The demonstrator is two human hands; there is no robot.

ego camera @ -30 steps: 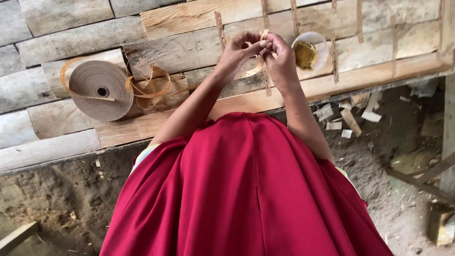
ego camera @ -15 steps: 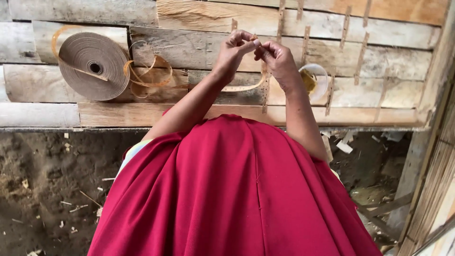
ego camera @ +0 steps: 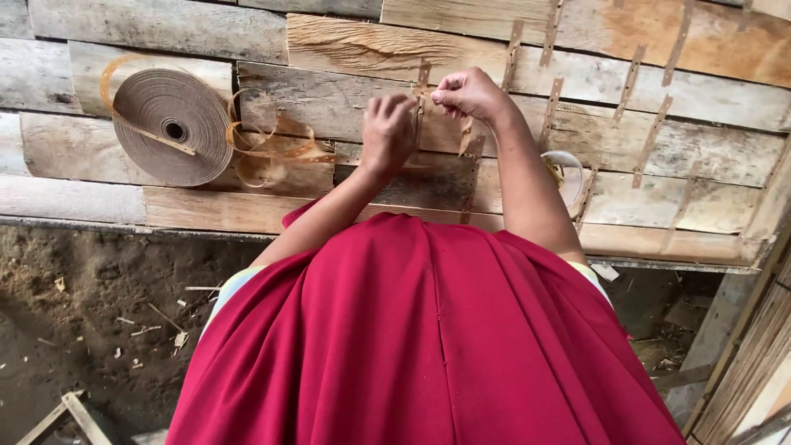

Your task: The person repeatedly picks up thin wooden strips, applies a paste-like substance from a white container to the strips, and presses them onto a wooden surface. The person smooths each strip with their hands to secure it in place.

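Note:
My left hand and my right hand meet above a rough plank bench, both pinching a thin tan strip between the fingertips. The strip hangs down between the hands and curls back toward a large coiled roll of the same tan band lying flat on the planks to the left, with loose loops spilling from it. A red cloth over my lap fills the lower middle.
Several short cut strips lie in a row across the planks at the right. A small white bowl sits behind my right forearm. Dirt ground with wood scraps lies below left; bamboo slats lean at the right.
The view has shifted, so the roll and planks sit lower and farther right in the picture. My hands stay together on the strip, my left hand now lower than the right.

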